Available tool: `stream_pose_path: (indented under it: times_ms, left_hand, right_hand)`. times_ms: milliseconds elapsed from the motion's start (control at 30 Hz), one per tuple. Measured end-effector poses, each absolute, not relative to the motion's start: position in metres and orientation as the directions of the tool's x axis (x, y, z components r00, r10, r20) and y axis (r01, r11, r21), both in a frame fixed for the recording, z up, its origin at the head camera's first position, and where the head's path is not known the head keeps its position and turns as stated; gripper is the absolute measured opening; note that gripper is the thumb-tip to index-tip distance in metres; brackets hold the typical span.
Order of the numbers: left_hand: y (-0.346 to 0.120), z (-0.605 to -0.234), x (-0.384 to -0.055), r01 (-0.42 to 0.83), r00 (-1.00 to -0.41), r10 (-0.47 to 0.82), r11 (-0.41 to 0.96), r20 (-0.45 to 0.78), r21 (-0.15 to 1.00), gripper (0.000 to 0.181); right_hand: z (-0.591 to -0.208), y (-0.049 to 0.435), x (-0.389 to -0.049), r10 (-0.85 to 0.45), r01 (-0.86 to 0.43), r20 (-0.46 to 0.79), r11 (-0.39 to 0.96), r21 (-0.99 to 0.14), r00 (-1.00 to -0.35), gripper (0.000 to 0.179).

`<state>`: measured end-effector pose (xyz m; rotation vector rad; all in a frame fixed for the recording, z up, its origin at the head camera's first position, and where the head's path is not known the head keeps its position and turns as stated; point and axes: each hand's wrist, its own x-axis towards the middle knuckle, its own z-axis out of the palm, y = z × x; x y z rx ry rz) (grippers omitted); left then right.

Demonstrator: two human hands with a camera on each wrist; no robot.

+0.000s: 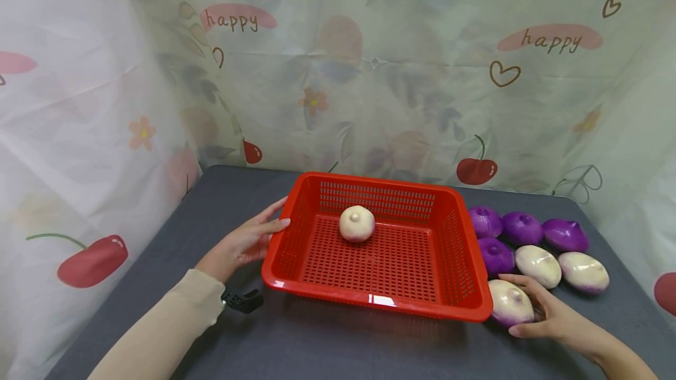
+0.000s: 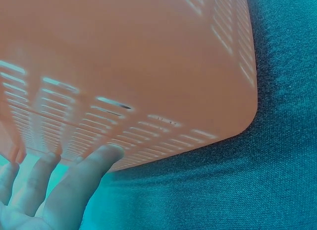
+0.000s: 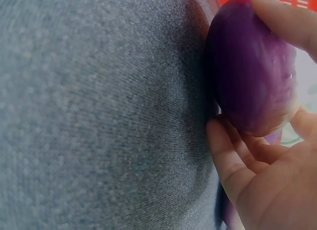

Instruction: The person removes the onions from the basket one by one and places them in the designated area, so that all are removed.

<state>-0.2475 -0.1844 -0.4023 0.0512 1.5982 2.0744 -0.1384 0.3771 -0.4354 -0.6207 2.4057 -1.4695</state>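
A red plastic basket (image 1: 369, 301) with slotted walls sits on the dark table, with one whitish turnip (image 1: 357, 223) on its floor. My left hand (image 1: 250, 239) is at the basket's left wall. In the left wrist view, its extended fingers (image 2: 74, 183) touch the slotted outside of that wall. Beside the basket's front right corner, my right hand (image 1: 549, 315) grips a white-and-purple turnip (image 1: 511, 302) between thumb and fingers. Seen from the right wrist, this turnip (image 3: 250, 66) shows its purple side, low beside the grey cloth.
Right of the basket lie several purple onion-like vegetables (image 1: 521, 228) and two more whitish turnips (image 1: 538, 266), close together. A dark grey cloth (image 1: 317, 345) covers the table. Printed curtains (image 1: 369, 104) hang behind and at both sides. A black band (image 1: 243, 299) is on the left wrist.
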Motion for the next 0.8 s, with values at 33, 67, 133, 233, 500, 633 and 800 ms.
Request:
stream_pose_path:
  times_ms: [33,67,133,233,500,633,800]
  left_hand:
    - [-0.1843,-0.4024,-0.2475,-0.373,-0.866,0.416,-0.171,-0.276,0.912,0.071]
    - [-0.1842,-0.4024,-0.2474,-0.373,-0.867,0.414,-0.170,-0.278,0.912,0.071]
    - [-0.1841,-0.4023,-0.2472,-0.372,-0.868,0.411,-0.170,-0.278,0.912,0.071]
    - [-0.1838,-0.4019,-0.2467,-0.369,-0.869,0.411,-0.167,-0.276,0.914,0.070]
    - [-0.1841,-0.4020,-0.2465,-0.369,-0.868,0.412,-0.163,-0.277,0.915,0.070]
    - [-0.1842,-0.4021,-0.2469,-0.368,-0.866,0.420,-0.171,-0.270,0.914,0.070]
    - [-0.1843,-0.4029,-0.2475,-0.366,-0.868,0.417,-0.169,-0.270,0.915,0.072]
  right_hand:
    - [-0.4353,0.3772,-0.1387,-0.483,-0.222,0.003,0.397,-0.890,-0.876,0.076]
    - [-0.4352,0.3775,-0.1389,-0.487,-0.221,0.001,0.394,-0.892,-0.873,0.076]
    - [-0.4347,0.3779,-0.1392,-0.486,-0.211,-0.007,0.392,-0.895,-0.874,0.077]
    - [-0.4345,0.3783,-0.1394,-0.487,-0.206,-0.011,0.390,-0.898,-0.873,0.077]
    - [-0.4344,0.3795,-0.1398,-0.478,-0.189,-0.027,0.398,-0.897,-0.878,0.076]
    - [-0.4349,0.3804,-0.1398,-0.488,-0.187,-0.026,0.382,-0.905,-0.872,0.075]
    - [-0.4360,0.3816,-0.1403,-0.494,-0.174,-0.034,0.369,-0.913,-0.869,0.076]
